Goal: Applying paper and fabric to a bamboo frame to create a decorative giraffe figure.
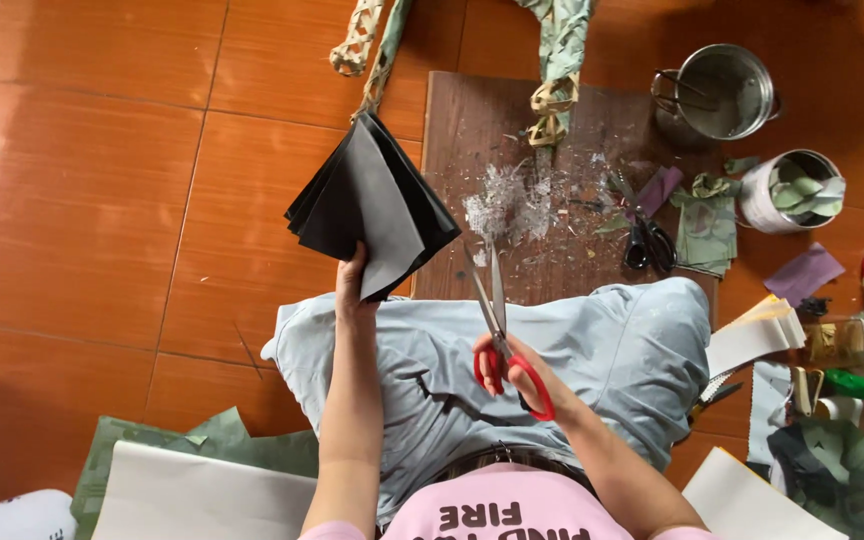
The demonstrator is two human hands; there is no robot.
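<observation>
Black sheets: a fanned stack of dark paper, held up over the orange tiled floor, just left of the wooden board.
Left hand: the left hand is closed on the stack's lower corner, thumb in front, fingers hidden behind the paper.
Right hand: the right hand is closed through the red loops of the scissors; thumb in one loop, fingers in the other.
Scissors: blades point up and away from the body, slightly parted, tips over the near edge of the board; apart from the black stack, to its right.
Lap: grey cloth spreads over the knees under both hands.
Board: dark wood, strewn with small silvery clippings; a second pair of scissors with black handles lies at its right side.
Right of board: a steel pot, a white tin holding green scraps, folded green paper, a purple scrap.
Top edge: woven green and tan strips lie onto the board's far end.
Near body: white sheets on green paper at the lower left.
</observation>
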